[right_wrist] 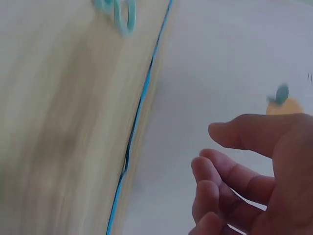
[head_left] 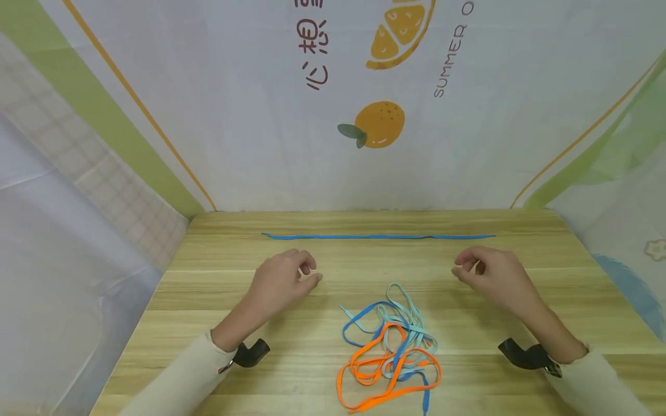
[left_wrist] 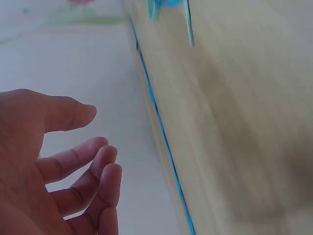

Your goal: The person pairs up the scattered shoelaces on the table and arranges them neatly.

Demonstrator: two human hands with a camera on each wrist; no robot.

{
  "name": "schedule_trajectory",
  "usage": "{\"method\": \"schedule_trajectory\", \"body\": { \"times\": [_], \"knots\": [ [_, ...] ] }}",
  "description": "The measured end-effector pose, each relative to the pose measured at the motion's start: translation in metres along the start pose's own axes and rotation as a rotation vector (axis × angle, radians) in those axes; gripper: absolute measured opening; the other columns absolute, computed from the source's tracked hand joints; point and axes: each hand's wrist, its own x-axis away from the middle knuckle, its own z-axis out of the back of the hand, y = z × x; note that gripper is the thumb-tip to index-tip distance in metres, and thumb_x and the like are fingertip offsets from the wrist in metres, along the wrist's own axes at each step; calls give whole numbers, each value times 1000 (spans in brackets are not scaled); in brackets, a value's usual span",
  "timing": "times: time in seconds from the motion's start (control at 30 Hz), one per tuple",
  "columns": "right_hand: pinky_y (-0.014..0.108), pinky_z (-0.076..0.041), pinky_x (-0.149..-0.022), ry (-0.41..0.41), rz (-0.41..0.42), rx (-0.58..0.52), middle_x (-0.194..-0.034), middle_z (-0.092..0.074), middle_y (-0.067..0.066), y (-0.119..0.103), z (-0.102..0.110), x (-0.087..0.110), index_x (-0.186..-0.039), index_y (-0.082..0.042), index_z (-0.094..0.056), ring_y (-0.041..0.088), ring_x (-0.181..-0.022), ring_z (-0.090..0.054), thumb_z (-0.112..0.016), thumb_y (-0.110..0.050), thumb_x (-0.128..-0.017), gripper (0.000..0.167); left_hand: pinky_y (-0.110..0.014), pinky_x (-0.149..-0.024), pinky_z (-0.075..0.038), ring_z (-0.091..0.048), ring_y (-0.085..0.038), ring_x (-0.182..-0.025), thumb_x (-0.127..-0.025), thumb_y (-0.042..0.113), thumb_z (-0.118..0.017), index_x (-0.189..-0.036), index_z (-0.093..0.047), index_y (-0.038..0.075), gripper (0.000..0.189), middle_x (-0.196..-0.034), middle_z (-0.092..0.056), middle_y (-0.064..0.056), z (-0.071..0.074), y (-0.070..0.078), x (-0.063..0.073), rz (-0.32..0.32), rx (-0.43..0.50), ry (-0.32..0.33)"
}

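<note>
A blue shoelace (head_left: 359,236) lies stretched nearly straight along the far side of the wooden table. My left hand (head_left: 283,280) hovers just on the near side of its left part, fingers loosely curled, thumb apart from them, holding nothing. Mirroring it, my right hand (head_left: 491,277) is near the lace's right end, also loosely curled around nothing. Between the hands and closer to me sits a tangled pile with an orange shoelace (head_left: 382,398), a light teal shoelace (head_left: 411,309) and a second blue lace (head_left: 346,332). Both wrist views show the straight blue lace (left_wrist: 164,132) beyond bare fingers.
The wooden table (head_left: 218,300) ends at a white hanging cloth (head_left: 260,144) printed with oranges and lettering. Pale fabric (head_left: 52,231) hangs at the left, with more cloth on the right. Black wrist mounts (head_left: 252,352) sit under both sleeves.
</note>
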Motion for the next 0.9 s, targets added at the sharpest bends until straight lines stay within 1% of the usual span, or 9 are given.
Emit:
{"method": "schedule_trajectory", "body": {
  "times": [0.07,0.17,0.27,0.37,0.43,0.53,0.67,0.77,0.9],
  "knots": [
    [29,-49,-61,-33,25,-12,-82,-66,-14,-10,-7,4,-97,-11,-79,4,-69,-57,-84,-16,-97,6,-32,-63,-52,-61,-9,-70,-94,23,-85,-95,-77,14,12,-87,-68,6,-7,9,4,-38,-5,-6],
    [28,-50,-62,-98,37,-35,-82,-65,-16,-26,-20,11,-97,-14,-80,1,-69,-56,-84,-16,-97,5,-30,-63,-51,-58,-8,-68,-93,21,-85,-93,-77,16,10,-85,-66,8,-19,20,10,-89,-9,-27],
    [27,-50,-63,-163,53,-60,-80,-64,-18,-41,-34,17,-94,-16,-80,0,-68,-55,-84,-16,-96,5,-29,-63,-51,-60,-8,-69,-91,19,-86,-91,-77,16,10,-83,-67,8,-32,27,15,-149,-12,-45],
    [26,-49,-62,-216,69,-71,-76,-61,-21,-52,-47,23,-88,-20,-78,-3,-66,-52,-87,-21,-95,11,-28,-62,-51,-61,-8,-70,-91,19,-87,-88,-77,15,11,-81,-67,7,-42,31,20,-179,5,-71],
    [24,-47,-59,-241,69,-71,-72,-58,-22,-57,-55,26,-84,-22,-76,-4,-63,-49,-89,-25,-94,16,-27,-61,-50,-58,-6,-68,-90,19,-86,-87,-77,14,11,-78,-65,7,-48,33,23,-179,15,-92],
    [23,-43,-56,-262,65,-47,-66,-53,-23,-63,-64,30,-79,-24,-71,-4,-59,-45,-91,-31,-92,25,-27,-59,-47,-53,-3,-65,-89,21,-86,-85,-76,13,13,-75,-60,9,-55,35,25,-157,22,-130],
    [22,-38,-52,-276,53,-13,-62,-48,-22,-69,-70,33,-74,-26,-66,-3,-56,-41,-92,-33,-89,31,-28,-61,-46,-52,-3,-65,-87,27,-87,-82,-72,15,20,-74,-59,10,-64,34,27,-136,-14,-164],
    [23,-36,-52,-290,40,-13,-62,-47,-21,-71,-73,34,-73,-26,-65,-2,-56,-41,-92,-30,-88,30,-29,-63,-48,-54,-4,-68,-85,28,-87,-80,-71,16,21,-77,-62,10,-69,33,28,-134,-33,-171],
    [23,-39,-51,-302,33,-29,-62,-49,-19,-72,-75,35,-74,-24,-67,-2,-56,-43,-90,-20,-87,27,-27,-62,-49,-54,-2,-66,-86,20,-86,-78,-72,16,16,-75,-63,11,-70,34,30,-142,-6,-181]
  ]
}}
